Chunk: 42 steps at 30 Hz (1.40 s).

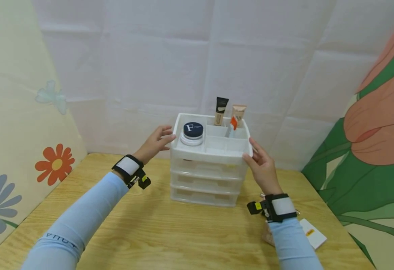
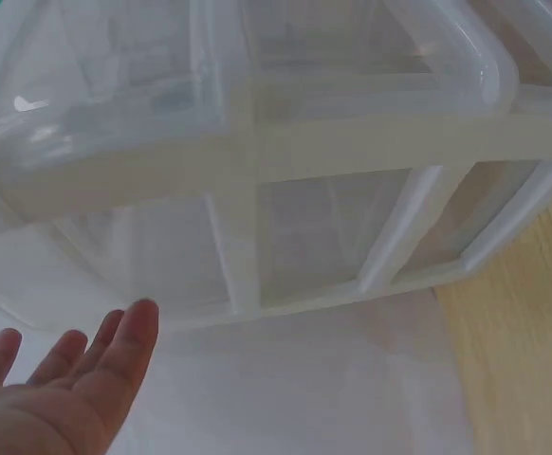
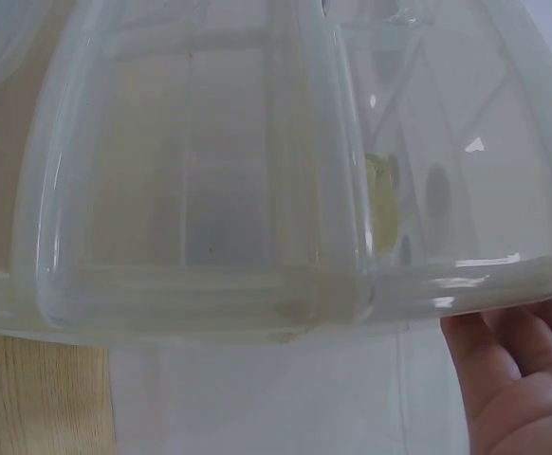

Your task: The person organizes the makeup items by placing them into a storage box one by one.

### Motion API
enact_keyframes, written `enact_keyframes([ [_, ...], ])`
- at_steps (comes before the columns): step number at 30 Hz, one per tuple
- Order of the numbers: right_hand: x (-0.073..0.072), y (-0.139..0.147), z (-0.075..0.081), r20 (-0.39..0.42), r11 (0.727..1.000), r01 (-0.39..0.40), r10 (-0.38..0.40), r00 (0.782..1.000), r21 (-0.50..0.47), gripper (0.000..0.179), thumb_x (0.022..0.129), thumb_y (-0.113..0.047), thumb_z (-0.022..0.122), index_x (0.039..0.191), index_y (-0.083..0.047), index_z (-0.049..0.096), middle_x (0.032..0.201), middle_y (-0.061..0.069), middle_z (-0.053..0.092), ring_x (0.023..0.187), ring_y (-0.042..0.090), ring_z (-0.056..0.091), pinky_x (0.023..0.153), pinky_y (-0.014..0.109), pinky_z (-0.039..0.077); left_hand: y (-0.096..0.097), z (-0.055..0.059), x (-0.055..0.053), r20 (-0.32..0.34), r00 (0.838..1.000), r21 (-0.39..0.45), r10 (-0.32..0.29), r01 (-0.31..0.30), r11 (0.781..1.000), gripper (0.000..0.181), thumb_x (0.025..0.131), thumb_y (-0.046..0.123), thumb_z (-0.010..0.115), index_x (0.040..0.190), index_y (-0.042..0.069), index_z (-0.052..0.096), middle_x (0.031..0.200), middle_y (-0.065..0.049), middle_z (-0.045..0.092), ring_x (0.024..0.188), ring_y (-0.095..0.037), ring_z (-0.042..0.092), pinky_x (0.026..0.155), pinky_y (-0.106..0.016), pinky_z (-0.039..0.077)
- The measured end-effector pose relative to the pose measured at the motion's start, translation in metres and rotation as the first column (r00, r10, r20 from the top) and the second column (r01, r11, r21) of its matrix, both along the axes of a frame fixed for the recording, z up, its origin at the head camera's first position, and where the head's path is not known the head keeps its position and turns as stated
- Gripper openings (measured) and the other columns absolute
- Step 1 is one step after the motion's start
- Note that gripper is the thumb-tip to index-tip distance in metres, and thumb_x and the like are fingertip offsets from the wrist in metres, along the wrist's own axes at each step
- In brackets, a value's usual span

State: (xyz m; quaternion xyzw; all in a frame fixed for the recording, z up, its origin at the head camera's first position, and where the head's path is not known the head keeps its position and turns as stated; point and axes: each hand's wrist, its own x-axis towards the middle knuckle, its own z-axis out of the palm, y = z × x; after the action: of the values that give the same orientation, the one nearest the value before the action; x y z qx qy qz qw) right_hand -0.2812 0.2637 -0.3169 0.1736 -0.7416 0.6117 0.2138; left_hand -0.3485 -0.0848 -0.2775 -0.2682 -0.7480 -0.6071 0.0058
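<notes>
A white plastic drawer organizer (image 1: 207,153) stands on the table with its several clear drawers closed. My left hand (image 1: 154,144) is at its upper left side, fingers loosely extended; in the left wrist view the fingers (image 2: 129,351) reach up beside the side wall. My right hand (image 1: 262,167) touches the upper right front corner, and in the right wrist view its fingertips (image 3: 466,332) meet the side below the rim. On the organizer's top sit a round dark-lidded jar (image 1: 193,130), a black-capped tube (image 1: 221,110), a beige tube (image 1: 239,112) and an orange-tipped item (image 1: 233,123).
The wooden table (image 1: 170,232) reaches back to a white cloth backdrop (image 1: 143,75). A white card or box (image 1: 313,234) lies at the right, partly behind my right forearm, beside a pinkish item (image 1: 268,236) mostly hidden. Something yellow (image 3: 382,204) shows inside the top drawer.
</notes>
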Motion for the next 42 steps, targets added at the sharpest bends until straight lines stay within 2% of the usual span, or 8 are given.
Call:
enact_keyframes([
  [4, 0.000, 0.000, -0.001, -0.004, 1.000, 0.001, -0.001, 1.000, 0.004, 0.059, 0.098, -0.015, 0.058, 0.151, -0.010, 0.032, 0.147, 0.023, 0.038, 0.128, 0.036, 0.045, 0.092, 0.018, 0.045, 0.001, -0.008, -0.012, 0.085, 0.991, 0.077, -0.105, 0.098, 0.992, 0.065, 0.099, 0.025, 0.044, 0.150, -0.003, 0.017, 0.152, -0.029, 0.023, 0.135, -0.042, 0.032, 0.104, -0.055, 0.036],
  [8, 0.000, -0.001, -0.001, 0.007, 1.000, 0.006, -0.006, 1.000, 0.006, 0.059, 0.098, -0.016, 0.057, 0.152, -0.011, 0.032, 0.147, 0.023, 0.038, 0.128, 0.035, 0.046, 0.092, 0.018, 0.045, 0.004, -0.014, -0.019, 0.109, 0.979, 0.133, -0.173, 0.158, 0.978, 0.065, 0.098, 0.026, 0.042, 0.151, -0.001, 0.017, 0.153, -0.027, 0.021, 0.136, -0.041, 0.031, 0.106, -0.055, 0.033],
  [10, 0.001, -0.001, 0.000, 0.014, 1.000, 0.007, -0.007, 1.000, -0.001, 0.059, 0.098, -0.016, 0.057, 0.152, -0.012, 0.032, 0.147, 0.023, 0.039, 0.127, 0.034, 0.047, 0.091, 0.018, 0.045, 0.006, -0.016, -0.021, 0.110, 0.976, 0.148, -0.189, 0.172, 0.974, 0.064, 0.098, 0.026, 0.043, 0.151, -0.001, 0.018, 0.153, -0.026, 0.023, 0.134, -0.040, 0.032, 0.107, -0.054, 0.032],
  [21, 0.002, 0.000, 0.000, -0.004, 1.000, 0.010, -0.010, 1.000, -0.014, 0.056, 0.099, -0.013, 0.055, 0.151, -0.012, 0.034, 0.144, 0.025, 0.041, 0.116, 0.011, 0.056, 0.089, 0.018, 0.047, 0.009, -0.021, -0.025, 0.093, 0.975, 0.163, -0.204, 0.187, 0.969, 0.061, 0.096, 0.020, 0.044, 0.150, -0.001, 0.023, 0.148, -0.025, 0.033, 0.120, -0.029, 0.046, 0.103, -0.047, 0.039],
  [31, 0.002, -0.001, 0.006, 0.022, 1.000, 0.002, -0.003, 1.000, 0.015, 0.059, 0.099, -0.016, 0.057, 0.152, -0.014, 0.032, 0.149, 0.021, 0.035, 0.130, 0.033, 0.044, 0.093, 0.019, 0.045, 0.008, -0.025, -0.023, 0.077, 0.976, 0.185, -0.202, 0.185, 0.965, 0.060, 0.097, 0.018, 0.043, 0.152, 0.002, 0.023, 0.147, -0.022, 0.035, 0.119, -0.026, 0.048, 0.102, -0.045, 0.041],
  [36, 0.002, 0.000, 0.005, -0.020, 1.000, -0.017, 0.017, 1.000, 0.004, 0.057, 0.099, -0.009, 0.055, 0.151, -0.008, 0.032, 0.147, 0.025, 0.035, 0.129, 0.031, 0.046, 0.093, 0.019, 0.045, 0.009, -0.027, -0.022, 0.065, 0.978, 0.175, -0.198, 0.184, 0.967, 0.063, 0.096, 0.021, 0.044, 0.152, 0.002, 0.022, 0.147, -0.022, 0.036, 0.119, -0.027, 0.048, 0.102, -0.046, 0.041],
  [42, 0.001, -0.001, 0.002, -0.030, 1.000, -0.024, 0.024, 0.999, 0.001, 0.057, 0.099, -0.008, 0.054, 0.151, -0.007, 0.032, 0.148, 0.026, 0.034, 0.129, 0.031, 0.046, 0.093, 0.019, 0.044, 0.009, -0.028, -0.022, 0.057, 0.980, 0.164, -0.191, 0.180, 0.970, 0.065, 0.095, 0.023, 0.045, 0.152, 0.002, 0.022, 0.147, -0.023, 0.035, 0.120, -0.027, 0.047, 0.102, -0.046, 0.040],
])
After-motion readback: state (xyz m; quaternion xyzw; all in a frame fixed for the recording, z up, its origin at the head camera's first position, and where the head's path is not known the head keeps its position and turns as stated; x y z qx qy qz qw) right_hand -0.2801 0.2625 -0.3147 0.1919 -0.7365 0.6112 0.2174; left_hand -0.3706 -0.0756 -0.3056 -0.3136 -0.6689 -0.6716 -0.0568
